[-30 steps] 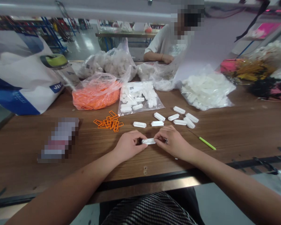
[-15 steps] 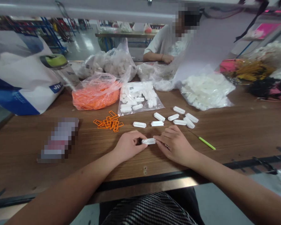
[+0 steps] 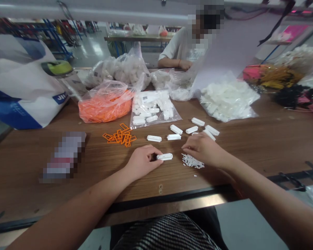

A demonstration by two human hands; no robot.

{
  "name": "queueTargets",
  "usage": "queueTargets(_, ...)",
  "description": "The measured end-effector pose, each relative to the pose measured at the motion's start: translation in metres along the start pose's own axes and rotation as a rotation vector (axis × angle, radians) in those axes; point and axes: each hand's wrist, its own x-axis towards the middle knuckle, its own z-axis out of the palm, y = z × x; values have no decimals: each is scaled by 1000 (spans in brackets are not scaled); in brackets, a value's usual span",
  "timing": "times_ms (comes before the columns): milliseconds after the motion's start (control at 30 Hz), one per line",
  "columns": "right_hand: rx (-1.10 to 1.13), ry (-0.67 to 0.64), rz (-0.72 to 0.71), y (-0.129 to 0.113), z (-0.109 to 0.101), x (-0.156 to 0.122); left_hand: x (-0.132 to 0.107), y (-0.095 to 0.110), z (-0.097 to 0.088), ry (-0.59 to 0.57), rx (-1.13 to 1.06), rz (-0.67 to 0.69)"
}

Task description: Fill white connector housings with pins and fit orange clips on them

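Between thumb and fingers, my left hand (image 3: 143,161) grips one end of a long white plastic connector housing (image 3: 165,157), whose row of small holes faces me. My right hand (image 3: 205,147) is over the far right edge of a pile of tiny white plugs (image 3: 192,161), its fingers pressed together. Whether a plug is in that pinch is hidden. One loose plug (image 3: 195,175) lies nearer the table edge. Beyond my hands lie several more white housings (image 3: 154,138), some partly covered by my right hand. A heap of thin orange rectangular frames (image 3: 120,136) sits to the left.
Bags of orange frames (image 3: 104,109), white housings (image 3: 150,104) and whitish parts (image 3: 228,99) stand behind. A blurred-out flat object (image 3: 64,154) lies left, near a green-lidded bottle (image 3: 58,68) and a large white-blue bag (image 3: 18,93). A person (image 3: 179,57) sits opposite.
My right hand has left the housing and moved up and right, uncovering the pile of plugs and hiding the green-handled tool. My left hand keeps its hold on the housing.
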Motion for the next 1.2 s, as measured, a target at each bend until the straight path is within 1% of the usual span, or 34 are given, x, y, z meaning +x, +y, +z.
queueTargets(67, 0, -114, -37, 6, -1, 2, 0, 0, 0, -3, 9, -6)
queueTargets(133, -15, -162, -54, 6, -1, 4, 1, 1, -1, -9, 16, -16)
queueTargets(300, -126, -176, 9, -4, 0, 8, 0, 1, 0, -5, 16, -23)
queueTargets(367, -186, -201, 11, -7, 0, 10, 0, 1, 0, -7, 11, -24)
queueTargets(433, -245, -235, -20, -9, 1, 12, 0, 0, 0, -7, 9, -23)
queueTargets(500, -302, -258, -81, -11, 0, 15, 0, -1, 1, -4, 10, -26)
queueTargets(600, -373, -253, -173, -9, -3, 18, 0, -2, 1, -1, 12, -25)
queueTargets(700, -341, -243, -202, -2, -6, 17, 0, -2, 1, -3, 9, -17)
queueTargets(767, -258, -213, -165, 4, -8, 14, 0, -1, 1, -2, 4, -9)
queueTargets(900, -165, -95, 33, 8, -11, 9, 0, -1, 1, 5, 3, 3)
queueTargets(967, -158, -79, 126, 5, -10, 7, 1, -2, 1, 7, 7, 6)
queueTargets(1067, -136, -100, 229, -3, -5, 5, 1, -4, 1, 7, 17, 8)
queueTargets(1200, -145, -74, 313, -15, 5, 2, 1, -5, 1, 3, 16, 17)
